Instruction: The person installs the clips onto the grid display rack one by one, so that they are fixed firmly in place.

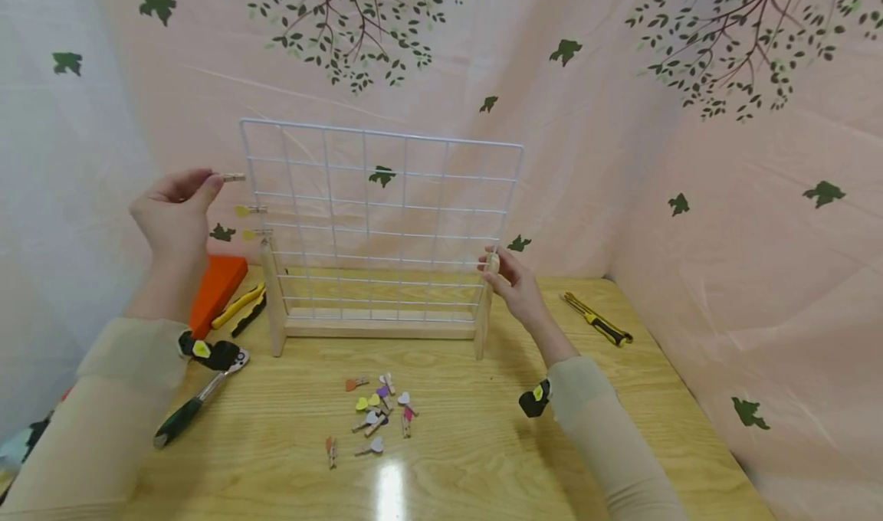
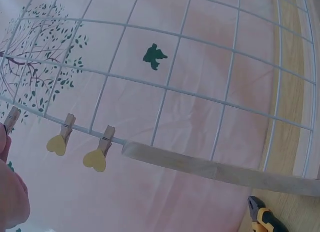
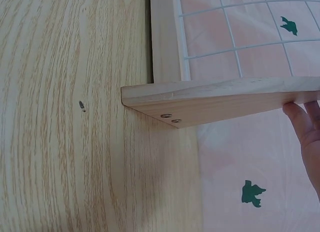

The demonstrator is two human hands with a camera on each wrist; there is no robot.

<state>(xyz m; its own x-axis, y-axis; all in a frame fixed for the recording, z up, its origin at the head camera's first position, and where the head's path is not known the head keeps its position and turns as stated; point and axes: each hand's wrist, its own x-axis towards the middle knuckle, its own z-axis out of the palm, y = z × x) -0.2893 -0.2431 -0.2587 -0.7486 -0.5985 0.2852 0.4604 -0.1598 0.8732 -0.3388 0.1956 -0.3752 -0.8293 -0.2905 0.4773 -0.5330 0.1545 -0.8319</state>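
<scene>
My left hand (image 1: pixel 172 211) pinches a small wooden clothespin (image 1: pixel 234 177) at the left edge of a white wire grid (image 1: pixel 364 132). Its far end reaches the edge wire in the left wrist view. Below it, two clothespins with yellow hearts, an upper one (image 2: pixel 56 144) and a lower one (image 2: pixel 95 160), are clipped on the same edge. The grid stands upright in a wooden frame. With thumb and fingers, my right hand (image 1: pixel 516 285) grips the top of the frame's right post (image 3: pixel 215 102). Fingertips of the left hand are mostly outside the left wrist view.
Several clothespins with coloured hearts (image 1: pixel 372 400) lie loosely in front of the frame. On the left are a ratchet wrench (image 1: pixel 207 391), yellow-black pliers (image 1: pixel 237 306) and an orange object (image 1: pixel 219 287). A yellow-black tool (image 1: pixel 599 320) lies to the right. A printed cloth hangs behind.
</scene>
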